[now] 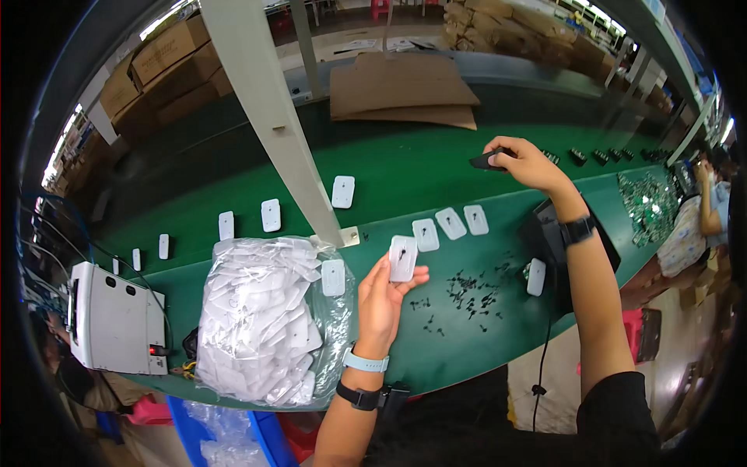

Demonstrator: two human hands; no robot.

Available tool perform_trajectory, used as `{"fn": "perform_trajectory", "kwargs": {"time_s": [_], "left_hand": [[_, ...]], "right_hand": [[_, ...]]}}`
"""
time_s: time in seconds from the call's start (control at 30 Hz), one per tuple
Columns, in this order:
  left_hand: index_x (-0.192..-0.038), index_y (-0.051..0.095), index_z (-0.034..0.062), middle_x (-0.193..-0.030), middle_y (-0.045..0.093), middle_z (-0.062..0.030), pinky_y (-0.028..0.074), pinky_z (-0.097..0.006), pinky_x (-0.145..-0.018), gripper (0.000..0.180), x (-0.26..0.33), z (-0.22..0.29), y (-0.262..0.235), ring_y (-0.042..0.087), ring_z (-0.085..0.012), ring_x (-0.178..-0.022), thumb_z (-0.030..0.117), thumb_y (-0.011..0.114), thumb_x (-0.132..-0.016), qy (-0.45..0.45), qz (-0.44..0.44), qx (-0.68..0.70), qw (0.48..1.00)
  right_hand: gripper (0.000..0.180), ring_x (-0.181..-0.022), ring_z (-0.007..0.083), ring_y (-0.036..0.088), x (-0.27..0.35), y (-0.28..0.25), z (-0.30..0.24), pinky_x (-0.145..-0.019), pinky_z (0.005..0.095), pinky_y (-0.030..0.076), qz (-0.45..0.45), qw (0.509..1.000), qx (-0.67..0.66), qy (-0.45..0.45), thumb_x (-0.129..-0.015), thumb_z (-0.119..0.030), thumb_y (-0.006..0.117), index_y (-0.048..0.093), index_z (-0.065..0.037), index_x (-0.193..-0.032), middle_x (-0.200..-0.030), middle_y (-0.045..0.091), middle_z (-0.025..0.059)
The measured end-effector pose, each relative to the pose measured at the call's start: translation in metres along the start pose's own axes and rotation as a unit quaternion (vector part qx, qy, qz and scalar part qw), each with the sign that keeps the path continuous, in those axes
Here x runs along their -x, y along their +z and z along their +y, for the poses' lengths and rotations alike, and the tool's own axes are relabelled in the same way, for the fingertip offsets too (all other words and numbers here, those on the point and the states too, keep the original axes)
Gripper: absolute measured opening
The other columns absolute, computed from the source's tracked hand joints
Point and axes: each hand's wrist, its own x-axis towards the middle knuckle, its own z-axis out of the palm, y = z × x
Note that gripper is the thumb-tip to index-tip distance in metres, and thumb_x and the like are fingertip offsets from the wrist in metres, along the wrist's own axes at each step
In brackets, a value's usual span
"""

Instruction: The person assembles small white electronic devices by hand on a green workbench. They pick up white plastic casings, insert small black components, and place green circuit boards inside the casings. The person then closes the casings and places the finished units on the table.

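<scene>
White cover (403,259) rests in upturned left fingers (421,274); raised right fingers (507,143) grip a black piece (482,161), possibly a tool.

In your left hand (378,305) you held a white, rectangular plastic piece with rounded corners (402,270). Its broad face was turned toward you, its long side stood nearly upright, and a small black part sat on its upper half. In your right hand (520,162), farther away and to the right, you gripped a black, narrow object (482,161). Its tapered end pointed left; your fingers partly covered the rest.
</scene>
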Motion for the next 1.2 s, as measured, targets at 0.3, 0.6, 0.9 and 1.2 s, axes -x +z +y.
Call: {"fn": "perform_trajectory", "kwargs": {"time_s": [0.3, 0.6, 0.9, 1.2], "left_hand": [[-0.152, 0.036, -0.0035, -0.146, 0.05, -0.0217, 0.039, -0.05, -0.118, 0.049, -0.004, -0.002, 0.01, 0.052, -0.0374, -0.133, 0.016, 0.045, -0.108, -0.006, 0.015, 0.097, 0.995], [-0.154, 0.033, -0.0009, -0.149, 0.048, -0.0192, 0.038, -0.046, -0.12, 0.052, -0.002, -0.002, 0.013, 0.047, -0.0362, -0.14, 0.01, 0.049, -0.106, -0.031, 0.011, 0.07, 0.997], [-0.145, 0.048, -0.0014, -0.138, 0.059, -0.013, 0.041, -0.043, -0.114, 0.045, 0.001, -0.013, 0.005, 0.056, -0.0236, -0.129, 0.01, 0.057, -0.103, -0.031, 0.016, -0.041, 0.999], [-0.136, 0.057, -0.0036, -0.13, 0.065, -0.0133, 0.045, -0.039, -0.109, 0.038, 0.002, -0.013, 0.006, 0.061, -0.0221, -0.121, 0.002, 0.06, -0.099, -0.012, 0.005, -0.142, 0.99]], "right_hand": [[0.035, -0.1, 0.0124, 0.063, 0.084, 0.117, -0.023, -0.092, 0.029, 0.05, -0.123, 0.914, -0.383, -0.059, -0.09, -0.005, 0.073, 0.058, -0.003, -0.122, -0.106, 0.067, 0.0057], [0.03, -0.101, 0.0139, 0.065, 0.094, 0.144, -0.016, -0.089, 0.0298, 0.052, -0.065, 0.922, -0.379, -0.048, -0.098, -0.008, 0.065, 0.056, -0.001, -0.125, -0.111, 0.07, 0.0104], [0.031, -0.085, 0.0148, 0.07, 0.1, 0.151, -0.029, -0.074, 0.0286, 0.057, 0.006, 0.952, -0.3, -0.065, -0.088, -0.008, 0.076, 0.062, 0.001, -0.115, -0.096, 0.074, 0.0103], [0.035, -0.081, 0.0149, 0.068, 0.102, 0.15, -0.027, -0.074, 0.0286, 0.057, 0.006, 0.954, -0.288, -0.083, -0.087, -0.008, 0.078, 0.064, 0.002, -0.117, -0.097, 0.071, 0.0106]]}}
